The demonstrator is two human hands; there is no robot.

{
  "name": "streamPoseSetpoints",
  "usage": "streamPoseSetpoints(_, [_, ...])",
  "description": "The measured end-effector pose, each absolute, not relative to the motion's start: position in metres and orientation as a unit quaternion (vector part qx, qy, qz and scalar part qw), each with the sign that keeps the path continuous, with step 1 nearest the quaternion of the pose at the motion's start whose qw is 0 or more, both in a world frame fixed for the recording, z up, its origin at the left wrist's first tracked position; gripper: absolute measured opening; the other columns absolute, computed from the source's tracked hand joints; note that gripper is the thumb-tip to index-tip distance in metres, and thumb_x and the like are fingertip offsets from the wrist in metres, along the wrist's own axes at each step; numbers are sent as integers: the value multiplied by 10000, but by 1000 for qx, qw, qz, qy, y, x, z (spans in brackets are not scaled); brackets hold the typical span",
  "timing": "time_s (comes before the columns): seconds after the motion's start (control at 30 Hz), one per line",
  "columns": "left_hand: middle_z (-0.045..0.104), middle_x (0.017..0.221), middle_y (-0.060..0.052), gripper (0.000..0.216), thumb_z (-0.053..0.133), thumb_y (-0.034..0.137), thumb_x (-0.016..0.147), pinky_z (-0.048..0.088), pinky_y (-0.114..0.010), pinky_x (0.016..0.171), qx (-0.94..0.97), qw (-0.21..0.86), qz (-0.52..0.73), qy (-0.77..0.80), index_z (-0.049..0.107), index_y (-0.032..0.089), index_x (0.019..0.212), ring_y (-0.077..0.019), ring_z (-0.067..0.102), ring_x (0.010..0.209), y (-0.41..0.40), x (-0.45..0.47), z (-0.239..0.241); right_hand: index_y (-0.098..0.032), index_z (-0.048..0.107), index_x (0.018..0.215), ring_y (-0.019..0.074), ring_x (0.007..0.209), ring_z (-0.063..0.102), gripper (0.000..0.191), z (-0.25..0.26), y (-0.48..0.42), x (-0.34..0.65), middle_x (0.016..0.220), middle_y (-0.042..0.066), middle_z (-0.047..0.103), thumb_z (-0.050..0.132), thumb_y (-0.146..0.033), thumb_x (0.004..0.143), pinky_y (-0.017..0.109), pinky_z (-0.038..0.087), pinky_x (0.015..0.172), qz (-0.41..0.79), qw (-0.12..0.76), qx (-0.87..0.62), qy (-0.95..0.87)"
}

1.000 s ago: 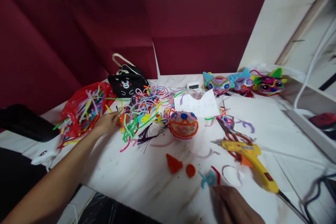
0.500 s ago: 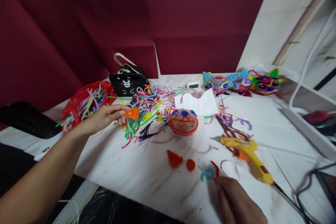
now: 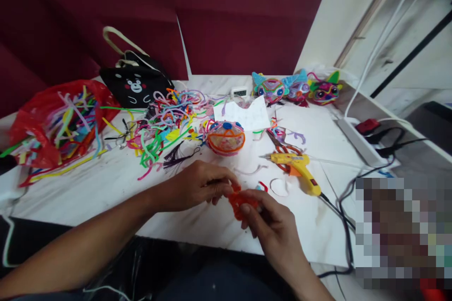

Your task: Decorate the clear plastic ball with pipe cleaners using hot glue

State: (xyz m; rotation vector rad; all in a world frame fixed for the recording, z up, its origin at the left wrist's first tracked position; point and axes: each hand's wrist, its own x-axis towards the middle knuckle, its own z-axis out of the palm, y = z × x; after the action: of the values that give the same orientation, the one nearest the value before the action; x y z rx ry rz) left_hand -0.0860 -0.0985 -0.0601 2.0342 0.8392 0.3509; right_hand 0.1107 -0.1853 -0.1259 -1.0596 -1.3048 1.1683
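Over the front of the table, my left hand (image 3: 205, 183) and my right hand (image 3: 275, 216) meet around some small orange-red felt pieces (image 3: 237, 203). The left fingertips pinch one edge; the right thumb and fingers grip the other side. How many pieces there are is hard to tell, as fingers cover part of them. Just beyond stands a round craft (image 3: 226, 140) of clear plastic trimmed with orange, pink and blue pipe cleaners. A short red pipe cleaner (image 3: 263, 186) and a bit of light blue lie behind my right hand.
A yellow glue gun (image 3: 296, 164) lies over orange-handled scissors (image 3: 281, 143) at right, its cord trailing forward. Pipe cleaners (image 3: 165, 124) heap at left beside a red plastic bag (image 3: 38, 117). Finished crafts (image 3: 271, 89), a black bag (image 3: 136, 82) and a power strip (image 3: 363, 143) line the edges.
My left hand has come from the pile to the middle with its orange felt. My right hand has moved up to meet it. The felt triangle and circle no longer show on the table.
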Motion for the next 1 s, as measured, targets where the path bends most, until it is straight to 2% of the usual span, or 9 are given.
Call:
streamPoseSetpoints(0.07, [666,703,-6,314,509,390,990,480,-214,576,818,410,154,372,680,140,1074,-107,609,563,-96,-92,-74,-232,708,1065,102,563,666,147,-132,-190,118,734,-8,744,636,-292,952,162,533,486,428,520,-495,-549])
streamPoseSetpoints(0.2, [647,876,-57,335,588,449,932,509,-324,729,847,221,167,453,711,155,1035,-192,630,769,-88,-114,-105,-241,663,1171,125,715,697,245,-145,-200,137,952,31,756,633,-154,943,206,588,640,226,510,-525,-642])
streamPoseSetpoints(0.3, [628,1081,-101,371,665,465,883,508,-401,903,851,210,140,461,699,168,1104,-260,626,1008,-88,-125,-125,-182,630,1195,166,874,689,312,-152,-202,146,1044,92,718,589,-27,927,257,591,753,100,475,-477,-733])
streamPoseSetpoints(0.37, [608,1138,-109,404,694,470,863,493,-427,955,852,218,121,461,681,174,1139,-277,607,1073,-89,-127,-134,-141,630,1181,184,874,674,298,-156,-202,148,1017,117,702,574,-2,923,276,592,735,65,436,-462,-770])
streamPoseSetpoints(0.47, [600,1138,-103,390,718,461,845,492,-425,949,854,222,107,458,667,176,1107,-276,603,1072,-89,-126,-140,-120,658,1144,215,869,664,200,-160,-202,149,1009,140,690,584,-105,958,317,612,717,62,377,-468,-797])
streamPoseSetpoints(0.57, [600,1129,-95,333,736,436,833,484,-406,941,858,223,113,449,656,175,1024,-272,595,1074,-87,-124,-143,-104,669,1141,249,918,657,221,-160,-202,150,1045,162,689,598,-228,971,360,629,754,66,352,-462,-811])
streamPoseSetpoints(0.73, [634,959,-45,194,708,340,868,476,-314,797,861,246,145,421,620,171,904,-205,618,894,-86,-123,-147,-89,628,1240,256,973,646,286,-158,-200,152,1120,174,686,549,-132,968,350,634,804,73,311,-457,-830])
streamPoseSetpoints(0.83, [660,826,-6,132,599,286,945,449,-260,699,855,284,164,403,616,176,874,-154,629,767,-87,-122,-145,-111,618,1236,249,888,652,283,-158,-198,151,1026,149,689,536,-130,965,352,631,744,98,304,-452,-833])
streamPoseSetpoints(1.0, [722,867,-11,157,530,259,977,472,-226,722,835,342,184,389,658,180,931,-130,672,788,-81,-118,-129,-209,647,1127,220,815,657,197,-156,-196,155,904,75,631,564,-183,950,313,584,668,249,283,-501,-779])
